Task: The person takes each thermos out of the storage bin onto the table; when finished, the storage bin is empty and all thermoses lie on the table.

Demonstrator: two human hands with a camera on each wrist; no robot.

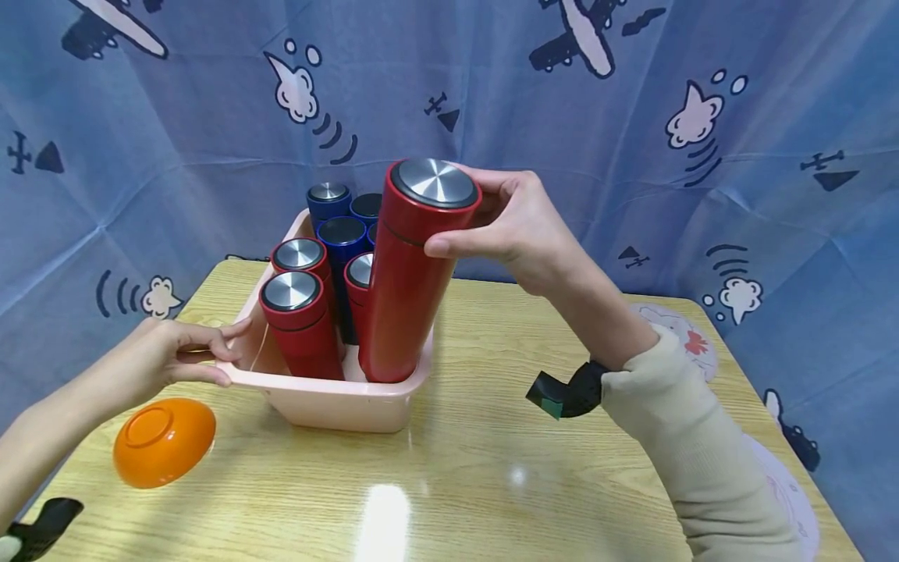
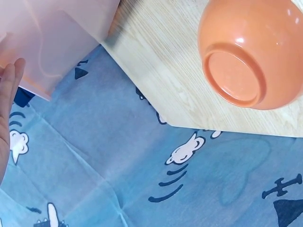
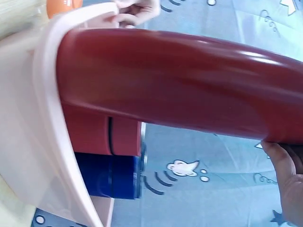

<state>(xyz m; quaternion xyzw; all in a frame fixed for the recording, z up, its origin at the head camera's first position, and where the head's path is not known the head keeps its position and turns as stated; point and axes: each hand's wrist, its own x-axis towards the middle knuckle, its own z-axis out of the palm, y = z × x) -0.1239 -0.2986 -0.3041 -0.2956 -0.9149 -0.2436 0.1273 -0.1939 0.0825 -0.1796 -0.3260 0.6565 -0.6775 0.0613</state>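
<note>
My right hand grips a red thermos flask near its silver-topped lid, thumb in front and fingers behind. The flask leans a little, its lower end just inside the front right corner of a pink plastic bin. With the left hand I pinch the bin's front left rim. Inside the bin stand more red flasks with silver lids, and several blue flasks behind them. In the right wrist view the held flask passes over the bin's rim, beside a blue flask.
An orange bowl lies upside down on the wooden table, left of the bin. Pale round mats lie along the table's right edge. A blue printed curtain hangs behind.
</note>
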